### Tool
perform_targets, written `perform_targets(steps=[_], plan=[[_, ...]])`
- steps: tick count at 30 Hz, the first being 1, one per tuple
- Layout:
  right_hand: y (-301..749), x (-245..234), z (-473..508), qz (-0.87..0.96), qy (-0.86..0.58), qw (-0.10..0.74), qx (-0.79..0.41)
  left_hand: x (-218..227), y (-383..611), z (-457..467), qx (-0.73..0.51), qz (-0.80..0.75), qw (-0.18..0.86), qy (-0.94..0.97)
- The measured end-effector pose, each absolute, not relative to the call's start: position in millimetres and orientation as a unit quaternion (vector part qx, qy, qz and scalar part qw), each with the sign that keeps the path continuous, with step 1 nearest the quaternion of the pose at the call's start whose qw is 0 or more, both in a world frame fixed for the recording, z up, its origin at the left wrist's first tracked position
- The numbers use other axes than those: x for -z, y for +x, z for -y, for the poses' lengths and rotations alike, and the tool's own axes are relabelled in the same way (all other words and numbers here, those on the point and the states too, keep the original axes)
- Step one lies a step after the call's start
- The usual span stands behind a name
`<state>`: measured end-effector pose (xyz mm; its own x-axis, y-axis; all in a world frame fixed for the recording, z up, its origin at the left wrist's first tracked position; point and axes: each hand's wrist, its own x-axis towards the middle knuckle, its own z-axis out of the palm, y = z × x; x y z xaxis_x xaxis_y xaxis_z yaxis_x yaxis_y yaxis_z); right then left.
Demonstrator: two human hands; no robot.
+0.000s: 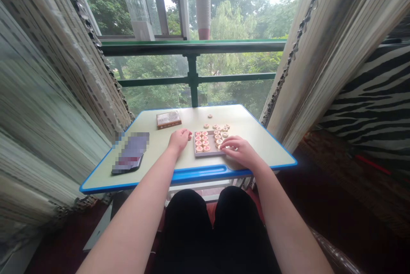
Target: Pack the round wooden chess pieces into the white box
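A shallow tray stands near the table's front edge. Round Chinese chess pieces with red characters fill two columns at its left, and more pale pieces sit at its right side. My right hand reaches over the tray's right edge, its bent fingers closed at a piece there and hiding some others. Just left of the tray, my left hand rests closed on the table, fingers curled; what they hold, if anything, is too small to make out. Several loose pieces lie behind the tray.
A flat box lies at the table's back left. On the left side is a phone, partly blurred out. The pale table has a blue rim and a front groove. A green railing and windows stand beyond, between curtains.
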<state>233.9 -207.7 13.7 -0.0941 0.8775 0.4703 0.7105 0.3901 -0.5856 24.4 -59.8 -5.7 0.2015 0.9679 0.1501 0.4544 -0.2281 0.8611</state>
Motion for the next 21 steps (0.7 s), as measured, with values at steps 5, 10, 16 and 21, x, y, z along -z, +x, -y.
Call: perform_targets(steps=[5, 10, 16, 21], plan=[[234.2, -13.6, 208.2, 0.726, -0.543, 0.408, -0.106, 5.9, 24.3, 59.5, -0.369, -0.513, 0.354, 0.689], [237.9, -8.7, 203.8, 0.673, -0.616, 0.407, -0.04, 6.1, 24.5, 58.9, -0.37, -0.509, 0.36, 0.689], [239.8, -6.8, 200.3, 0.637, -0.694, 0.333, -0.035, 7.7, 24.5, 57.5, -0.37, -0.51, 0.355, 0.691], [240.0, -6.9, 201.4, 0.608, -0.698, 0.373, -0.063, 10.3, 24.6, 56.0, -0.372, -0.508, 0.357, 0.69]])
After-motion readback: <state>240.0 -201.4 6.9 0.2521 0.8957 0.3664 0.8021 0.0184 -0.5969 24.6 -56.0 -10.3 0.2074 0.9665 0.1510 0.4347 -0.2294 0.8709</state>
